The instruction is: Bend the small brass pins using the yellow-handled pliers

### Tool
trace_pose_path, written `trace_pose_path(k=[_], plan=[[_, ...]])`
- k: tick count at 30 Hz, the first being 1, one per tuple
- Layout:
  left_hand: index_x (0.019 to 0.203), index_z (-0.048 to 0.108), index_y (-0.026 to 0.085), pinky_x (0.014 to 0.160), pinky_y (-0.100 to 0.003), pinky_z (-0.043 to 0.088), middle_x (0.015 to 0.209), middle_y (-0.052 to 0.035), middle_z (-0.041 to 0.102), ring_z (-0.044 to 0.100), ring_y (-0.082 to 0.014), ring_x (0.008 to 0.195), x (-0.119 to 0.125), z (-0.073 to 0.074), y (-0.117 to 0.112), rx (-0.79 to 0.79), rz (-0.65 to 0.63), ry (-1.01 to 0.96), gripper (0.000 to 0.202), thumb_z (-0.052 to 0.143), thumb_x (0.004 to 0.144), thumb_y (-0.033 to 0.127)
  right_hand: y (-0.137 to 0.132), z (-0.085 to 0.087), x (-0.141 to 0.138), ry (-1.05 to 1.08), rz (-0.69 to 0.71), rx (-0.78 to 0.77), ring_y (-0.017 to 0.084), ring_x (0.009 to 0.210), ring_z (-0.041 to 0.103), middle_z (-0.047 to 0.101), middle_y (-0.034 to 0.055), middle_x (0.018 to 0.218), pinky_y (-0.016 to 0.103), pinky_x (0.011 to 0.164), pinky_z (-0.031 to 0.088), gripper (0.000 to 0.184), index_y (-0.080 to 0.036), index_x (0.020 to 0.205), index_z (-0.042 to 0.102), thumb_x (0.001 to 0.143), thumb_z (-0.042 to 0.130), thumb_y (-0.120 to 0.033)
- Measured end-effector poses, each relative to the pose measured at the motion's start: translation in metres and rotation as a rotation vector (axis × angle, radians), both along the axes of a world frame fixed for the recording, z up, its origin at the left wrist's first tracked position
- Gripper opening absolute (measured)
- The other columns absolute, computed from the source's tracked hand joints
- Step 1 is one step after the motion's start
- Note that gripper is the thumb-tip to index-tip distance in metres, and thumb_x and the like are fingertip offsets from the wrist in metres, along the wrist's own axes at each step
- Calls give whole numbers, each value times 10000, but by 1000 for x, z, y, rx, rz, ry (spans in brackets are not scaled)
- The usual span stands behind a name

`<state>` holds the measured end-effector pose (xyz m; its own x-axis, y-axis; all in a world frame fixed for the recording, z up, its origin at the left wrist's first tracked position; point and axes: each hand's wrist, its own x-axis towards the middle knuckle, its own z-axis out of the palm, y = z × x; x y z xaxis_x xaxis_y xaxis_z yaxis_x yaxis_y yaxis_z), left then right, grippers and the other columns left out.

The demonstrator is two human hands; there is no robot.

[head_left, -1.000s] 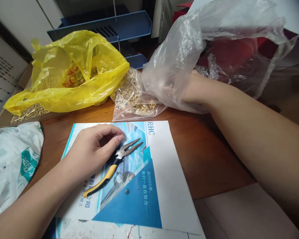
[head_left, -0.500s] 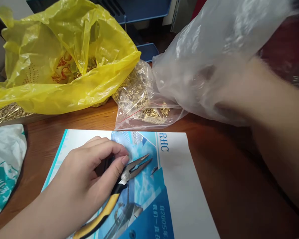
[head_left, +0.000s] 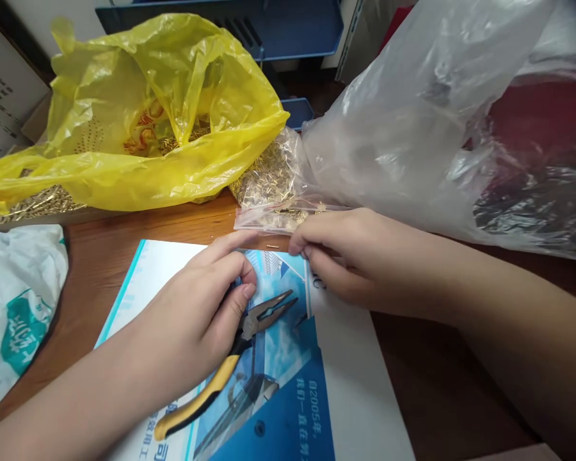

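My left hand [head_left: 206,307] rests on a blue and white printed booklet [head_left: 350,371]. Its thumb and a curled finger come together, another finger stretches forward, and anything between them is hidden. Beside that thumb, pliers [head_left: 247,330] with yellow and black handles lie on the booklet, jaws slightly apart. Over the booklet's far edge, my right hand [head_left: 355,259] pinches thumb and forefinger; what they hold, if anything, does not show. Between the hands lies one small brass pin [head_left: 272,246]. Just beyond is a clear zip bag [head_left: 269,176] of many small brass pins.
A yellow plastic bag [head_left: 173,179] with brass pieces stands at the back left. A large translucent bag [head_left: 388,147] fills the back right. At the left lies a white and green bag [head_left: 24,314]. Blue trays [head_left: 292,29] stand behind the wooden table [head_left: 105,256].
My right hand has come from the translucent bag down to the booklet's far edge. The zip bag's mouth lies flatter, and a single pin now shows in front of it. The left forefinger has stretched forward.
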<state>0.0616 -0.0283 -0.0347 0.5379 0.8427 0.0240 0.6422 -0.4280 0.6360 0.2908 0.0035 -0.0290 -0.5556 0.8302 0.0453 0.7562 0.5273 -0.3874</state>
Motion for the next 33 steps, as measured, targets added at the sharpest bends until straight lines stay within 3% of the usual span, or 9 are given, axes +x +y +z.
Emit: trace_pose_path(k=[4, 8, 13, 16, 19, 24, 29, 33], plan=[[813, 523, 205, 1124, -383, 393, 1540, -90, 457, 394, -201, 1453, 1, 0, 0, -31, -7, 14, 235, 394, 1005, 243, 4, -5, -8, 19, -17, 56, 196, 802, 591, 681, 70, 886, 309, 712, 403, 171, -147, 917, 684, 908, 543, -243], [854, 577, 197, 1053, -404, 429, 1390, -133, 515, 481, -233, 1353, 2, 0, 0, -42, 38, -5, 223, 411, 986, 265, 5, -7, -21, 29, -81, 33, 217, 887, 590, 682, 83, 918, 324, 787, 399, 163, -138, 867, 695, 920, 554, -201], [837, 599, 188, 836, -380, 463, 1014, -85, 613, 596, -222, 948, 6, 3, 3, -55, 120, -18, 241, 455, 964, 333, 8, -6, -31, -39, -105, -30, 221, 897, 579, 673, 80, 927, 329, 796, 386, 160, -138, 856, 681, 936, 548, -177], [755, 574, 187, 687, -331, 413, 799, -43, 617, 560, -193, 750, 7, 10, 2, -77, 169, 9, 291, 480, 951, 380, 7, -6, -32, -164, -94, -2, 239, 912, 554, 647, 111, 963, 348, 810, 376, 175, -123, 887, 641, 973, 503, -189], [654, 494, 189, 565, -287, 315, 602, 6, 514, 455, -146, 585, 6, 19, -1, -112, 210, -8, 370, 503, 943, 419, 5, -6, -29, -183, -71, 38, 240, 888, 529, 623, 126, 957, 357, 792, 366, 204, -120, 919, 584, 1008, 425, -215], [609, 417, 180, 514, -270, 230, 579, 21, 385, 349, -115, 552, 4, 25, -4, -217, 243, -141, 457, 510, 948, 472, 2, -1, -21, -7, -77, 4, 158, 647, 444, 523, 38, 740, 313, 628, 314, 183, -190, 810, 411, 980, 365, -235], [604, 354, 185, 483, -263, 178, 556, 43, 277, 227, -95, 517, 6, 24, -7, -469, 231, -360, 520, 525, 948, 535, -4, 6, -16, 183, 61, -105, 108, 545, 371, 424, -10, 596, 281, 555, 284, 308, -204, 650, 334, 953, 368, -244], [657, 415, 183, 494, -247, 230, 559, 41, 347, 277, -98, 522, 6, 24, -9, -579, 247, -490, 505, 477, 974, 572, -13, 11, -18, 386, 167, -152, 83, 490, 313, 338, -33, 535, 255, 485, 260, 430, -201, 589, 333, 989, 405, -341]])
